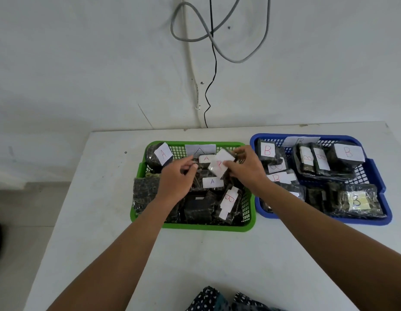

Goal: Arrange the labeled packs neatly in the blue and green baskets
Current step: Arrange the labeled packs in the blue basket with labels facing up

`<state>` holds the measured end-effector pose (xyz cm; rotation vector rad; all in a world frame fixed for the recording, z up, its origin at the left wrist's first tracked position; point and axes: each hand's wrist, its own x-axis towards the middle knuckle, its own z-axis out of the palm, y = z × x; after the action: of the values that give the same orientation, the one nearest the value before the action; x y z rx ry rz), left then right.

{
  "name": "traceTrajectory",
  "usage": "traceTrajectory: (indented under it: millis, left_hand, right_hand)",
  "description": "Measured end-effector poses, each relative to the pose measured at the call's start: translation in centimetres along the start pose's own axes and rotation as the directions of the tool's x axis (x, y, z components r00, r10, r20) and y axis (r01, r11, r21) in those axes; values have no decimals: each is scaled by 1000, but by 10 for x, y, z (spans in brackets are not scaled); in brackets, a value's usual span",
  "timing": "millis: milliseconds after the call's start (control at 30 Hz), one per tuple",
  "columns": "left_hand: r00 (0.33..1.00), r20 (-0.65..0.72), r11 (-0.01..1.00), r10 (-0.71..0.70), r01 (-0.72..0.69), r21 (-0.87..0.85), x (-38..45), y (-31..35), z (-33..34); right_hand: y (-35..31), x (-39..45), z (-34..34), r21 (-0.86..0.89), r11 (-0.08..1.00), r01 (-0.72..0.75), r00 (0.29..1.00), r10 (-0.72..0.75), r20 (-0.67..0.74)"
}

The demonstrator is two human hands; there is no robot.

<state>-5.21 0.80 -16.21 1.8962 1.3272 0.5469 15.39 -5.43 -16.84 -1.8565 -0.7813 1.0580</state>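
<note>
A green basket (195,226) marked A holds several dark packs with white labels, most lettered A (212,182), plus one lettered B (228,202) near its front right. To its right, the blue basket (374,219) holds several packs lettered B (267,151). Over the green basket my right hand (246,169) grips a dark pack with white labels (222,163), lifted and tilted. My left hand (176,178) hovers beside it, fingertips pinched on a small dark pack edge (195,163); what exactly it pinches is hard to make out.
Both baskets stand on a white table (217,261) against a white wall. Grey and black cables (214,63) hang down the wall behind. My patterned clothing (219,299) shows at the near table edge. The table's left edge (67,198) drops to the floor.
</note>
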Motion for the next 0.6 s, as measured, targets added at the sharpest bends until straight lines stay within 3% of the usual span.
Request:
traceTrajectory:
  millis: [100,300,433,600]
  left_hand:
    - [980,-141,960,142,-102,263,7,-18,-12]
    - [982,-96,824,163,-82,561,11,-54,-32]
    - [988,-72,835,138,-77,544,13,-61,-36]
    - [985,-101,873,140,-75,483,17,-64,-41]
  right_hand:
    - [-2,8,8,-45,999,-19,985,11,-169]
    - [5,12,37,-79,989,-124,961,100,-258]
    - [4,9,43,-256,959,-121,962,49,-270]
    - [-16,-2,66,-531,846,-47,955,-117,-271]
